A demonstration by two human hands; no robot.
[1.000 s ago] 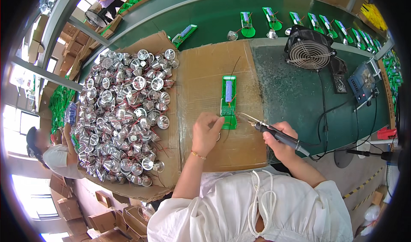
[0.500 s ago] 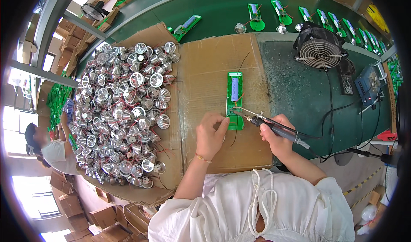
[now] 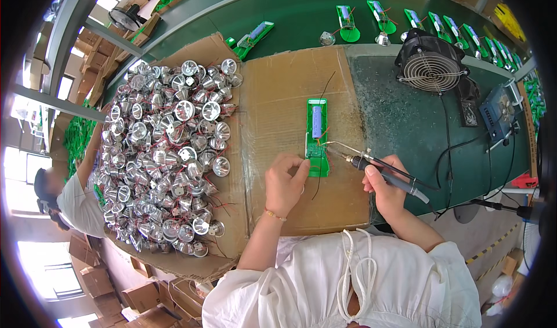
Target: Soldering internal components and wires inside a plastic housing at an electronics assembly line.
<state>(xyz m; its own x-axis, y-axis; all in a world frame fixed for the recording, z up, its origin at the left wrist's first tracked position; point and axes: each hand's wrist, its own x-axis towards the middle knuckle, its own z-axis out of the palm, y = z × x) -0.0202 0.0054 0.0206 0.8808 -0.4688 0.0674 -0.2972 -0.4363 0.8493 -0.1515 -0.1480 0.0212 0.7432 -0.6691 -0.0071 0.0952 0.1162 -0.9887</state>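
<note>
On the cardboard in front of me lies a green plastic housing (image 3: pixel 318 167), with a blue cylindrical battery (image 3: pixel 317 122) in its upper part and a small green circuit board (image 3: pixel 315 150) below that. My left hand (image 3: pixel 287 182) has thumb and fingers closed at the housing's lower left edge. In my right hand (image 3: pixel 387 190) is a soldering iron (image 3: pixel 377 174) with a thin metal feed tube, held like a pen. Its tip points left, close to the board's right edge; whether it touches cannot be made out. Thin red wires show beside the battery.
Many silver reflector cups (image 3: pixel 168 154) with red wires are heaped at left. A black fan (image 3: pixel 432 67) and a blue soldering station (image 3: pixel 499 113) stand at right. More green housings (image 3: pixel 348 26) line the far side. A co-worker (image 3: pixel 78 203) is at far left.
My right hand and the soldering iron have shifted right, the tip drawing back from over the circuit board. My left hand stays put. The co-worker's arm has stretched out toward the green parts.
</note>
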